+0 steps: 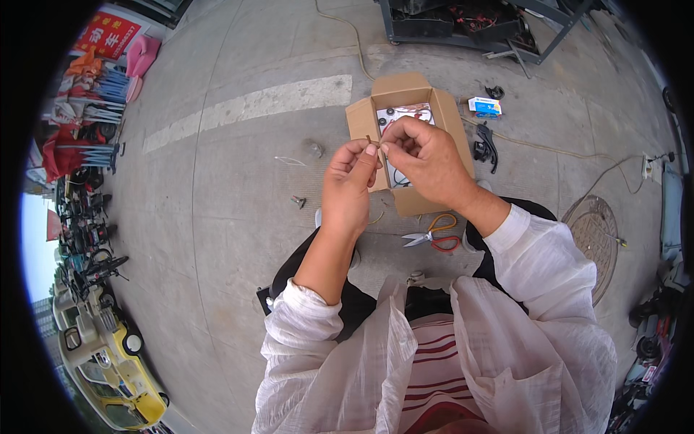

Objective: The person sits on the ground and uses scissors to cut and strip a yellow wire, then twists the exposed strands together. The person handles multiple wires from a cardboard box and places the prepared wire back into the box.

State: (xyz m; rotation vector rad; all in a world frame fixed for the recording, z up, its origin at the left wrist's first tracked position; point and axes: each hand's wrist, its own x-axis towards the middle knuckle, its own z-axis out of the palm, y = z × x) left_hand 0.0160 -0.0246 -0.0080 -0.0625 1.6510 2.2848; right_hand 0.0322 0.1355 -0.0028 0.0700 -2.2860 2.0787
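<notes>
Both hands meet above an open cardboard box (399, 84). My left hand (348, 173) is closed in a pinch on a small, thin brownish piece (369, 138), too small to name surely. The fingertips of my right hand (432, 160) press together right beside it, and what they hold, if anything, I cannot make out. Inside the box lie white printed packaging (426, 110) and thin dark cables, partly hidden by my hands. Scissors (434, 234) with orange and red handles lie on the ground between my feet, blades slightly apart.
Right of the box lie a black lever-like part (486, 148) and a blue-and-white carton (485, 107). A small metal part (298, 202) rests on the concrete to the left. Beyond stands a tool cart (463, 36). A cord leads to a power strip (647, 168) near a manhole cover (594, 235).
</notes>
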